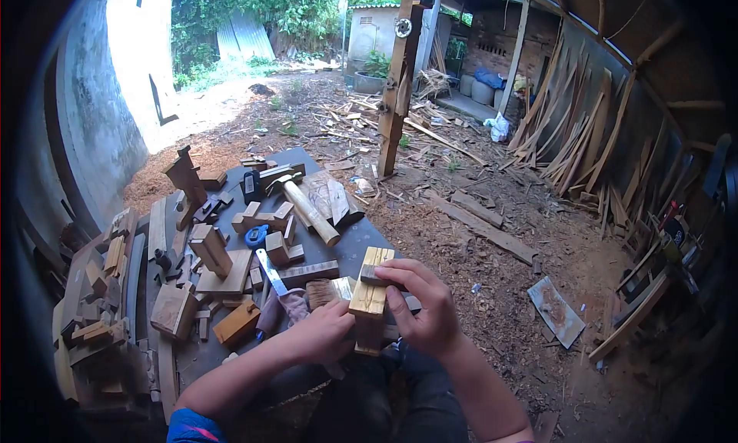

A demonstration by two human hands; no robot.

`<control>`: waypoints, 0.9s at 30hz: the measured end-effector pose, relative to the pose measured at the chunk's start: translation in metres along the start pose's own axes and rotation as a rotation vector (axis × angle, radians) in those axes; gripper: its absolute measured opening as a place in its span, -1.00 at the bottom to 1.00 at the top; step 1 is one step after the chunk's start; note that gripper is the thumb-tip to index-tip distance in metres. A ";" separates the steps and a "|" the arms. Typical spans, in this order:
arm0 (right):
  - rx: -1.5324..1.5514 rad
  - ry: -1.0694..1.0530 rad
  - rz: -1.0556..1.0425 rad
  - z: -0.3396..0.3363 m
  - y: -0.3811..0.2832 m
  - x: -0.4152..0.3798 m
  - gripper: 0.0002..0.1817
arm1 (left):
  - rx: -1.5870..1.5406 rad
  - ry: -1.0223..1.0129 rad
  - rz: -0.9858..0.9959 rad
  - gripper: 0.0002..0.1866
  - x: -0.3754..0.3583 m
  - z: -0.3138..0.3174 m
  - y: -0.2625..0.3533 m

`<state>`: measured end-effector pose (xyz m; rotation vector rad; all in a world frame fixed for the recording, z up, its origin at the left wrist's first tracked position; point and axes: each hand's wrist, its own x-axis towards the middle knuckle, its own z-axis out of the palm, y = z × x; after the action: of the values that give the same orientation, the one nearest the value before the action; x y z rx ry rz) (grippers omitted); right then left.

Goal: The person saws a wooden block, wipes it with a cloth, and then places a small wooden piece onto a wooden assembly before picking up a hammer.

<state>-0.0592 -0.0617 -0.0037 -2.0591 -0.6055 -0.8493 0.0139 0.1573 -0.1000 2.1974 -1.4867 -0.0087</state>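
My left hand [323,334] grips the lower end of a pale wooden block [370,295], holding it upright above my lap at the near edge of a dark worktable [350,251]. My right hand [421,308] is curled around the block's upper right side, with the fingers pressing a small dark flat piece [378,278] against its face. A brush with a wooden handle [321,291] lies on the table just left of the block.
A wooden mallet [306,204], a blue tape measure [256,234], a chisel [270,272] and several wood offcuts cover the table. Scrap blocks pile at the left [100,289]. A wooden post [397,81] stands ahead, planks lean at right [584,143], and sawdust covers the ground.
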 end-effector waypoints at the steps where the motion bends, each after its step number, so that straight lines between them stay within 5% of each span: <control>1: 0.002 -0.001 0.001 0.001 0.000 0.001 -0.72 | -0.004 0.003 -0.002 -0.47 -0.002 -0.012 0.006; 6: -0.001 0.012 -0.016 0.005 0.001 0.001 -0.74 | -0.404 0.026 -0.137 -0.15 -0.013 -0.072 0.042; 13: 0.002 0.023 0.000 0.006 -0.005 -0.001 -0.75 | -0.798 0.258 -0.230 -0.13 -0.001 -0.064 0.051; 25: -0.010 0.027 -0.008 0.004 -0.018 -0.005 -0.76 | -0.629 0.352 -0.150 -0.23 0.000 -0.053 0.058; 27: -0.066 0.022 -0.058 0.003 -0.021 0.000 -0.78 | -0.628 0.323 -0.185 -0.39 0.000 -0.055 0.060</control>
<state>-0.0720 -0.0474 0.0057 -2.0973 -0.6357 -0.9360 -0.0238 0.1613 -0.0279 1.7124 -0.9342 -0.1530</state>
